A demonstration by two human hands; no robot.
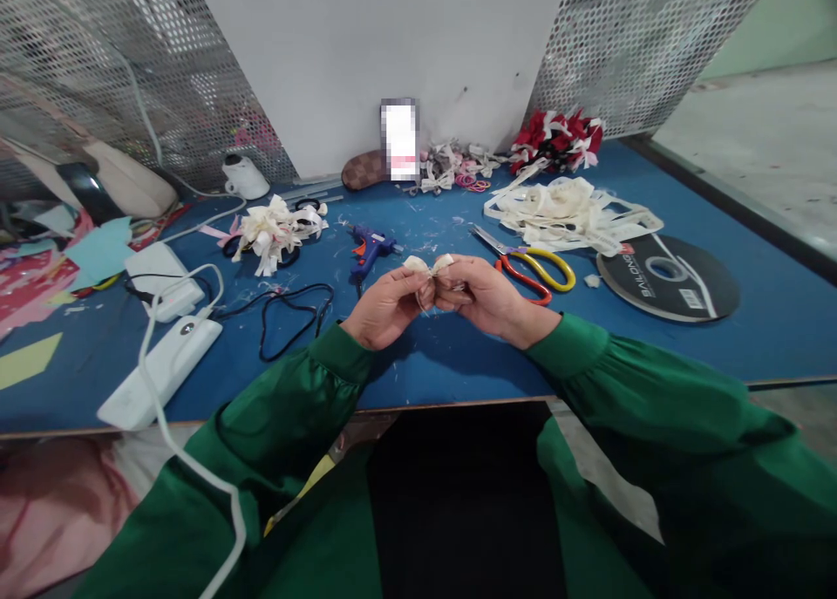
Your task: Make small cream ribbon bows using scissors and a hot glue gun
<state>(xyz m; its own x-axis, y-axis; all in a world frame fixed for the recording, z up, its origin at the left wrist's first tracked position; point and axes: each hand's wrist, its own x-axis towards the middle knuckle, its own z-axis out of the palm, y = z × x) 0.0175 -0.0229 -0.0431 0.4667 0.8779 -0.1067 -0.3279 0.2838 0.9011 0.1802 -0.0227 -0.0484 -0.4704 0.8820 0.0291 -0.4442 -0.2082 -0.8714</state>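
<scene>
Both hands meet over the middle of the blue table. Pinched between them is a small cream ribbon bow (pixel 416 264), its loops poking up above the fingertips. My left hand (pixel 385 307) is closed on its left side, and my right hand (pixel 487 294) is closed on its right side. Fingers cover the lower part of the bow. Just beyond my left hand lies a blue glue gun (pixel 372 248). Beside my right hand rest scissors (pixel 542 272) with one red and one yellow handle, blades pointing away to the left.
Cream ribbon (pixel 568 211) lies heaped at the right, by a black ribbon reel (pixel 667 276). Finished-looking cream bows (pixel 275 233) sit left; red and white bows (pixel 555 137) stand behind. White power strips (pixel 163 368) and a black cord (pixel 294 298) occupy the left side.
</scene>
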